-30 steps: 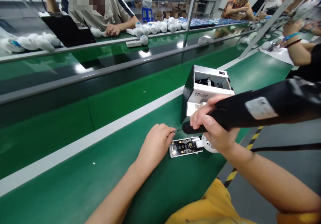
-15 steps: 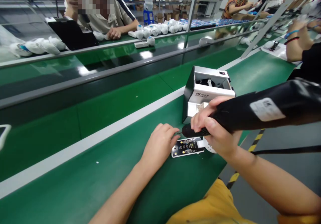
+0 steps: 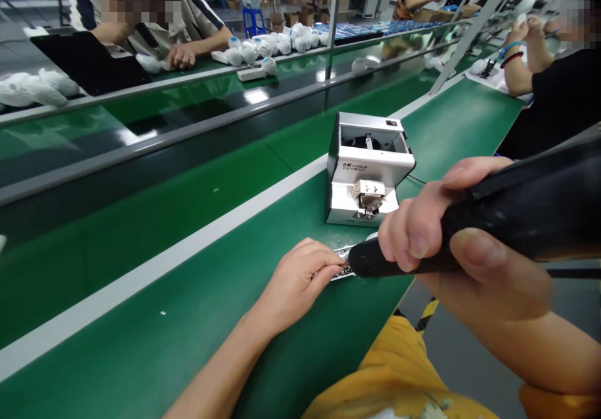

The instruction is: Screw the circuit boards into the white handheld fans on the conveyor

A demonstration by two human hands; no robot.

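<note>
My right hand [image 3: 451, 243] is wrapped round a black electric screwdriver [image 3: 516, 215], whose tip points left and down at a small white device with a dark circuit board [image 3: 342, 272] lying on the green belt. The screwdriver and my hands hide most of that device. My left hand [image 3: 300, 278] rests on the belt with its fingers curled against the device's left end, steadying it. Just behind stands a silver and black screw feeder box [image 3: 366, 168].
The green conveyor belt [image 3: 164, 294] has a white stripe along its far side. Beyond it, another person [image 3: 154, 24] leans on the far bench beside a black box [image 3: 84, 62] and several white parts [image 3: 282, 46]. A person in black [image 3: 549, 93] sits at right.
The screwdriver and my right hand have come closer to the camera and now cover most of the circuit board. The view has shifted slightly; my left hand stays on the device.
</note>
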